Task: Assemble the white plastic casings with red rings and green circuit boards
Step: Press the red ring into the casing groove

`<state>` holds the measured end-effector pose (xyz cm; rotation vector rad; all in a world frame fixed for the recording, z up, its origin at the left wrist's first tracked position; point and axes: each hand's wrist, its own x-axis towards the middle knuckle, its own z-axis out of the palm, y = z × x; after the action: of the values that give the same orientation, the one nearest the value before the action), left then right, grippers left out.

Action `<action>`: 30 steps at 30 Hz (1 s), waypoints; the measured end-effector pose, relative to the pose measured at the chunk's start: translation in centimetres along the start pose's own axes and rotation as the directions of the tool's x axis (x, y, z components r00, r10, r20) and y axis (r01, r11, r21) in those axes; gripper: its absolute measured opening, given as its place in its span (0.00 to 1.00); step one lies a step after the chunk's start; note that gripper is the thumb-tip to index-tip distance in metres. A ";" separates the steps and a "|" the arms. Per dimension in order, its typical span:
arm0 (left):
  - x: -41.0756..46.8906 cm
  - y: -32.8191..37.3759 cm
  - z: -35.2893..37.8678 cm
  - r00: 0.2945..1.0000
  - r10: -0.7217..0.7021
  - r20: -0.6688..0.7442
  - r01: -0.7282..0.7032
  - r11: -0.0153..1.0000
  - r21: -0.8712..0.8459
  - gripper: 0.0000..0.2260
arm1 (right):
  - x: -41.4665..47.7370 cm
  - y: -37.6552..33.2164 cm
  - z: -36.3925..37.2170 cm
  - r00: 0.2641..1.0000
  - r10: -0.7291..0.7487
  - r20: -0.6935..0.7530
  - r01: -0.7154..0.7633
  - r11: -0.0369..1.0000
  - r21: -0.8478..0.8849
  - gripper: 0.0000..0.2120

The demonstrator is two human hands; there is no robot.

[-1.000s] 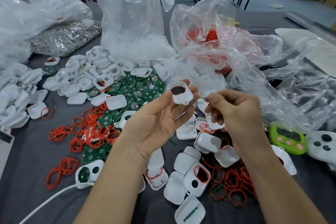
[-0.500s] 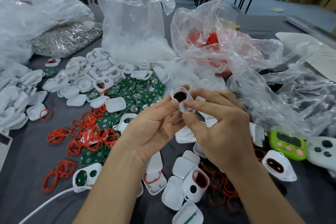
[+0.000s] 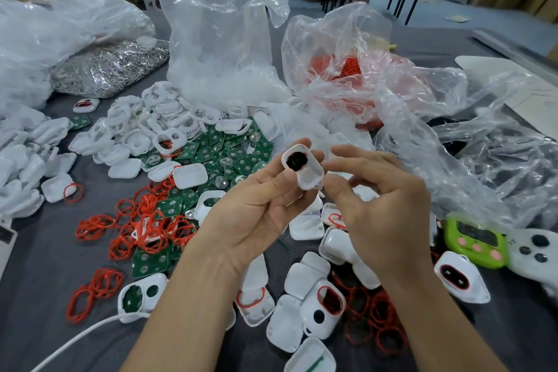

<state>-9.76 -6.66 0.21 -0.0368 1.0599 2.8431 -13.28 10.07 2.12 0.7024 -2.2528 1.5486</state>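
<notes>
My left hand (image 3: 256,214) holds a small white plastic casing (image 3: 309,177) at chest height, pinched between thumb and fingertips. Its open side faces me and shows a dark round part with a red ring at the upper end. My right hand (image 3: 383,211) is just to the right of it, fingers loosely curled and motion-blurred, with the thumb tip at the casing's lower right edge and nothing visibly in its grasp. On the grey table lie loose red rings (image 3: 145,230), green circuit boards (image 3: 232,157) and a heap of white casings (image 3: 157,121).
Casing halves and fitted casings (image 3: 327,305) lie right below my hands. A green timer (image 3: 474,242) and a white controller (image 3: 537,251) sit at the right. Crumpled clear plastic bags (image 3: 347,76) fill the back and right. A white cable (image 3: 75,338) runs along the front left.
My right hand brought a small piece to the casing, pressed on it, and has now drawn slightly back to the right. My left hand has kept the casing, which is now tilted more upright.
</notes>
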 end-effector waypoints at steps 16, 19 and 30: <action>0.0 -0.2 0.3 1.000 0.001 0.012 -0.001 1.000 -0.004 0.21 | -0.5 -0.3 0.9 0.959 -0.280 0.029 0.277 0.917 -0.286 0.10; 0.0 -0.2 0.1 1.000 0.004 0.017 -0.004 1.000 -0.004 0.21 | -0.5 -0.2 0.8 0.956 -0.292 0.036 0.290 0.914 -0.284 0.10; 0.1 -0.6 -0.5 1.000 0.004 0.026 -0.004 1.000 0.005 0.16 | 0.2 0.2 0.5 0.916 -0.375 0.139 0.400 0.868 -0.293 0.10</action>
<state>-9.77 -6.58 -0.55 0.0030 1.0630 2.8359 -13.55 9.61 1.92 1.0532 -2.1668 0.9585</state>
